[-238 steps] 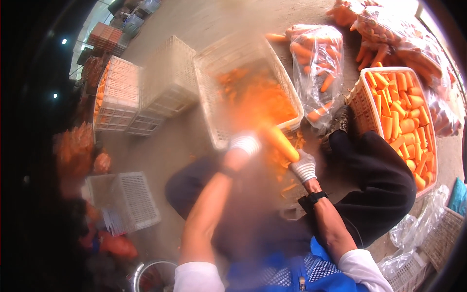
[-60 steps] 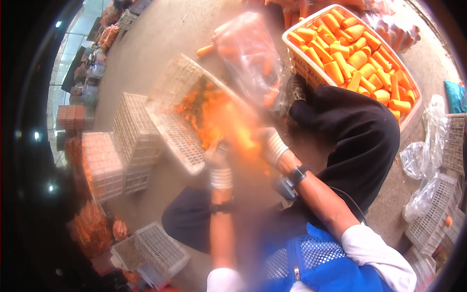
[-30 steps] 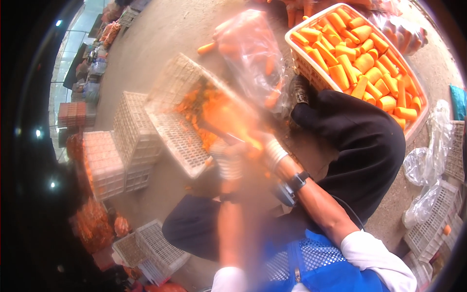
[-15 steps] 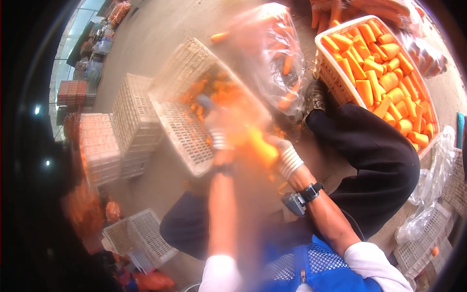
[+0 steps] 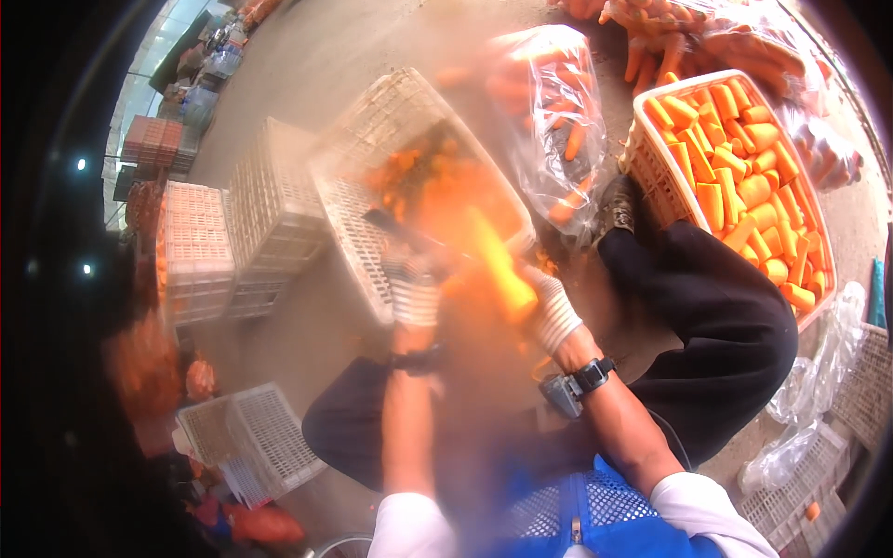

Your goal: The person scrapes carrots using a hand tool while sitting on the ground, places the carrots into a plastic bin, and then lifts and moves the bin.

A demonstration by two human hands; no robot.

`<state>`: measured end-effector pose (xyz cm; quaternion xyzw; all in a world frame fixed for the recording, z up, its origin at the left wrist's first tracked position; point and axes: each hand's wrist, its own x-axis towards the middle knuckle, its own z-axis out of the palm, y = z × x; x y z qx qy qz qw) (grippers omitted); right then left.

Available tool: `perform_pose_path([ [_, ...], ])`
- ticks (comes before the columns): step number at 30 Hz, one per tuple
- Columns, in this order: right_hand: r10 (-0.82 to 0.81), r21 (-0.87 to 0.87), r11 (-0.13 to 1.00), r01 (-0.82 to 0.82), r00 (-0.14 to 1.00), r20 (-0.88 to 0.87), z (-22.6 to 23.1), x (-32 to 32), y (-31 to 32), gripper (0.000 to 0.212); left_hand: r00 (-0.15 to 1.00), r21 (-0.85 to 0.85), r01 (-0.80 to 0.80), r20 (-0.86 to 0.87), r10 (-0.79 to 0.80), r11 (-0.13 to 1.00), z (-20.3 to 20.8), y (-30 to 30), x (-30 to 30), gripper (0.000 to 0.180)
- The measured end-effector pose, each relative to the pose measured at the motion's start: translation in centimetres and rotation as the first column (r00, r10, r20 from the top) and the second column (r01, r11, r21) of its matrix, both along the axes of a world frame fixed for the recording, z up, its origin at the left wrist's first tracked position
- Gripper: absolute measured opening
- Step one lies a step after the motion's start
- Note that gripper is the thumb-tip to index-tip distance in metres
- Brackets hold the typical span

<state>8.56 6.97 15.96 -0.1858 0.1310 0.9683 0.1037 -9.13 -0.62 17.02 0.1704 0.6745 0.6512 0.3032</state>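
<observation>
In the middle, my right hand (image 5: 549, 307), in a pale striped-cuff glove, is closed round the near end of a thick, bright orange carrot (image 5: 507, 279). The carrot points away from me over the near side of a white crate (image 5: 349, 209). My gloved left hand (image 5: 409, 279) is just left of it, closed on a dark-handled tool (image 5: 395, 226), whose far end reaches toward the carrot. Motion blur and haze hide the tool's exact kind. Orange scraps (image 5: 419, 181) lie inside the tilted crate under my hands.
A crate full of cut orange carrots (image 5: 633, 153) stands at the right beyond my bent knee (image 5: 744, 298). A clear bag of carrots (image 5: 567, 121) lies at the far middle. Stacked crates (image 5: 274, 205) stand at left; another crate (image 5: 251, 437) sits near lower left.
The whole view has shifted slightly. My left hand has drawn back a little toward me with the tool, along the carrot's left side. The right hand keeps hold of the carrot.
</observation>
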Motion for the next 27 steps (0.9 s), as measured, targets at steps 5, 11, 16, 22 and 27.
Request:
perform_pose_path([
  [5,0.052,0.140,0.987,-0.084,0.974,0.219,-3.4,-0.6,-1.4,0.045,0.180,-0.599,0.057,-0.781,-0.598,0.799,2.0,-0.9,6.4,0.023],
  [11,0.052,0.094,0.992,-0.085,0.948,0.316,1.4,-0.5,-0.9,0.033,-0.054,-0.610,-0.221,-0.771,-0.634,0.761,-0.4,-0.8,5.9,0.020],
  [16,0.013,0.065,0.997,-0.032,0.962,0.272,-2.7,-0.5,0.0,0.041,-0.288,-0.312,-0.335,-0.865,-0.412,0.889,-8.3,1.0,-1.5,0.027],
  [22,0.021,0.005,1.000,-0.022,0.976,0.217,-4.2,-0.5,-1.2,0.042,0.859,-0.172,-0.402,-0.410,0.306,0.899,-8.6,3.8,-16.2,0.012],
  [27,-0.031,-0.098,0.994,0.050,0.982,0.187,-7.2,0.8,0.2,0.040,0.966,0.069,-0.257,0.031,0.256,0.964,-3.6,3.2,-7.0,0.021],
])
